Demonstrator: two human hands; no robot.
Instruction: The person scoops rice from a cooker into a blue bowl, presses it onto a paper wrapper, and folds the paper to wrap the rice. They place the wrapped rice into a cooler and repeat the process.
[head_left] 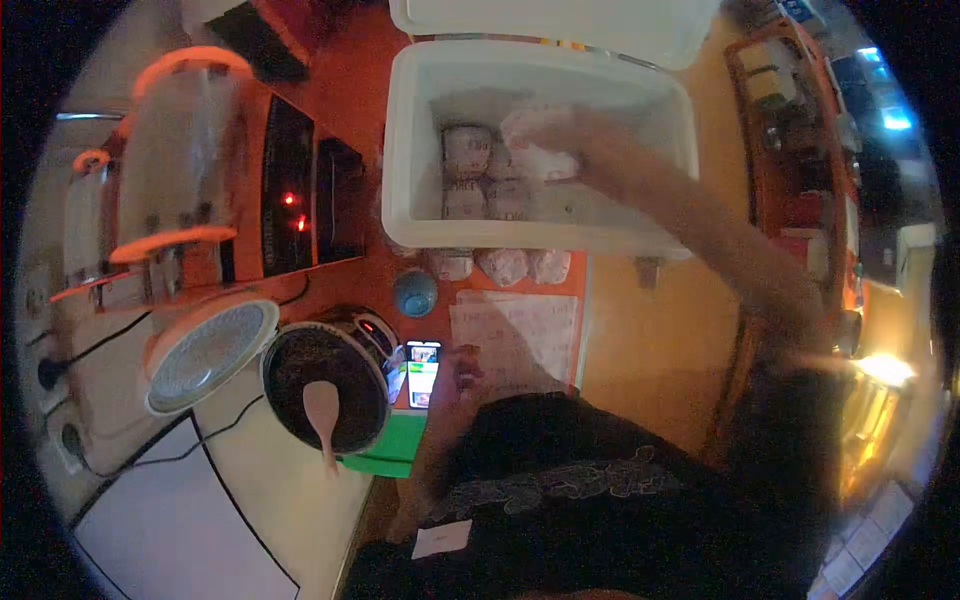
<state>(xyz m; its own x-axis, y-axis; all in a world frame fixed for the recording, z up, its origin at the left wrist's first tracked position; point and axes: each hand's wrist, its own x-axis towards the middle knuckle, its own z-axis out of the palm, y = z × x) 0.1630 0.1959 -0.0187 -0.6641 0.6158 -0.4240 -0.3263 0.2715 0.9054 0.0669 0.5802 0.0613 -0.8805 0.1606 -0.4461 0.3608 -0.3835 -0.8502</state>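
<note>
My right hand (560, 132), smeared by motion, reaches into a large white plastic box (540, 237). It appears closed on a white wrapped packet (545, 163). Several more wrapped packets (467, 150) with printed wrapping lie in rows on the box floor, beside and below that hand. My left hand (464, 368) is low in front of the box, its fingers curled, just right of a lit phone (423, 375). Nothing shows between its fingers. Printed sheets of paper (520, 325) lie to the right of the left hand.
Left of the phone stands an uncovered dark pot (300, 365) with a pale spoon (322, 415) across it. A lid (213, 355) leans beside it. A blue cup (415, 293) and several wrapped packets (503, 266) stand before the box. Cords run along the left.
</note>
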